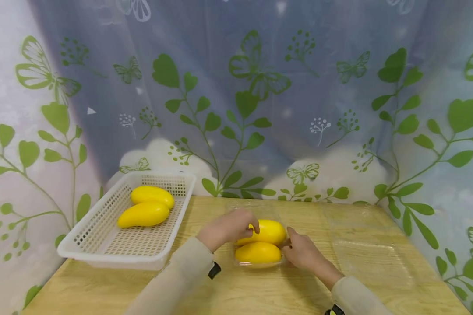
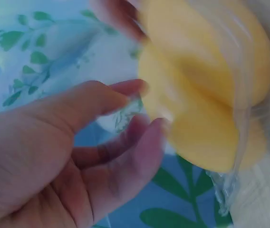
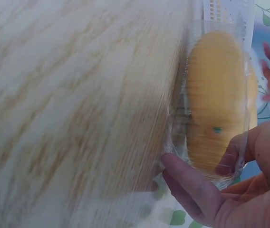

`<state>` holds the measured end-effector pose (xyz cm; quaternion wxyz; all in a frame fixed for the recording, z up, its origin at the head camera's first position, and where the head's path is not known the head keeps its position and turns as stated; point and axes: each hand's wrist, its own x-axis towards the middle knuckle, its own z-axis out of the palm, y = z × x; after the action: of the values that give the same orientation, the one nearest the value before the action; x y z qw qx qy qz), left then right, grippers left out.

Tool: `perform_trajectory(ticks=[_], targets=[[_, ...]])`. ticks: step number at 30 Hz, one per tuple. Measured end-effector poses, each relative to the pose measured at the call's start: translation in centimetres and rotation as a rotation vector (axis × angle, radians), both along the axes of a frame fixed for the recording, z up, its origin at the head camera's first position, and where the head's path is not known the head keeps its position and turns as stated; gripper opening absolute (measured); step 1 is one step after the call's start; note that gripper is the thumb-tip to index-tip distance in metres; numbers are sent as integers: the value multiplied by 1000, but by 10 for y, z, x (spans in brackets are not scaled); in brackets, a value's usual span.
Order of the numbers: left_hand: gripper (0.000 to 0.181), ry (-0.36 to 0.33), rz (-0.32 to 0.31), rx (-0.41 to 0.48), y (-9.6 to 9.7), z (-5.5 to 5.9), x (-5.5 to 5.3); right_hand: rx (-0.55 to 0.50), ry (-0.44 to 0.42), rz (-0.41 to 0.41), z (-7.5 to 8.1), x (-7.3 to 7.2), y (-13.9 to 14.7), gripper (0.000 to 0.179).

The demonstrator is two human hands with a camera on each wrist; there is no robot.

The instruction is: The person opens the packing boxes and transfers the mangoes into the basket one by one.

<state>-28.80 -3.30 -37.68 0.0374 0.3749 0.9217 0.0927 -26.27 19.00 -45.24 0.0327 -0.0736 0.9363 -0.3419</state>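
Note:
Two yellow mangoes lie side by side in a clear plastic box on the wooden table: a rear mango (image 1: 271,232) and a front mango (image 1: 258,253). At the box's right end my right hand (image 1: 303,250) pinches the clear wall, thumb inside and fingers outside, as the right wrist view shows around the plastic box (image 3: 243,95). My left hand (image 1: 232,228) is over the left end of the rear mango. In the left wrist view, the left hand (image 2: 87,152) has loosely bent, parted fingers close to the mangoes (image 2: 211,137), gripping nothing.
On the left stands a white perforated basket (image 1: 114,259) with two more mangoes (image 1: 143,214) inside. Another clear plastic box (image 1: 372,262), hard to make out, lies on the table (image 1: 205,284) at the right. A leaf-patterned curtain (image 1: 205,87) hangs behind.

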Motion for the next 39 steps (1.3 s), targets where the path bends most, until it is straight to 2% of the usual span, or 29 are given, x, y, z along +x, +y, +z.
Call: perform_trajectory(ticks=[1, 4, 11, 13, 20, 26, 33, 39], targets=[[15, 14, -5, 13, 1, 0, -1, 8, 5, -1, 0, 0, 1, 71], [14, -25, -3, -23, 4, -3, 1, 34, 26, -2, -1, 0, 2, 71], [32, -47, 80, -150, 13, -6, 12, 51, 47, 4, -1, -2, 3, 70], [34, -74, 97, -175, 14, -6, 14, 54, 48, 4, -1, -1, 3, 71], [40, -161, 173, -166, 15, -10, 16, 67, 56, 20, -2, -1, 3, 72], [40, -162, 170, -179, 15, -14, 15, 74, 53, 18, -2, 0, 1, 71], [47, -150, 143, -238, 11, -12, 13, 89, 52, 14, -1, 0, 0, 69], [47, -182, 128, -211, 9, -13, 12, 102, 85, 19, -1, 0, 0, 68]])
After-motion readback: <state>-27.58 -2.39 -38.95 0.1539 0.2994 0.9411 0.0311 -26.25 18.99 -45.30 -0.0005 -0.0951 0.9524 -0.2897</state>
